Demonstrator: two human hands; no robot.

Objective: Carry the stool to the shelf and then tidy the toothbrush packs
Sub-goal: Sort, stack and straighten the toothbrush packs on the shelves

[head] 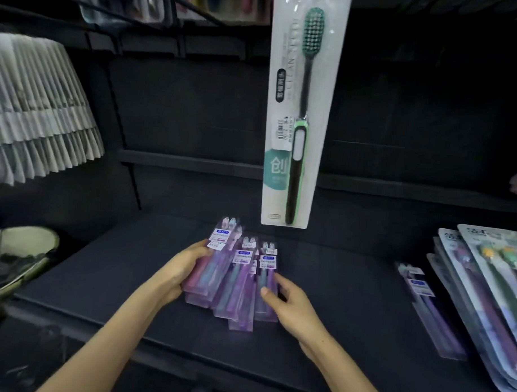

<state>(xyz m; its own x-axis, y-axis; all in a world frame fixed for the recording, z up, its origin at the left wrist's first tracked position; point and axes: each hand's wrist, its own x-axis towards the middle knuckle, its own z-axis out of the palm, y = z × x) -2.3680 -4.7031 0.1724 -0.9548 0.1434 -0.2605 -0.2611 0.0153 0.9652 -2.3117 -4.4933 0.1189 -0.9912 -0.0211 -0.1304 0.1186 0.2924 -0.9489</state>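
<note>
Several purple toothbrush packs (pixel 239 280) lie in a loose pile on the dark shelf board (pixel 108 272). My left hand (pixel 178 269) grips the left side of the pile, fingers curled round the leftmost packs (pixel 217 253). My right hand (pixel 288 302) touches the right edge of the pile, thumb against the rightmost pack (pixel 267 272). The stool is not in view.
A white carded toothbrush with a green head (pixel 301 109) hangs above the pile. One purple pack (pixel 426 304) and larger blister packs (pixel 488 292) lie at the right. White packets (pixel 40 109) hang at the left, above a bowl (pixel 18 255).
</note>
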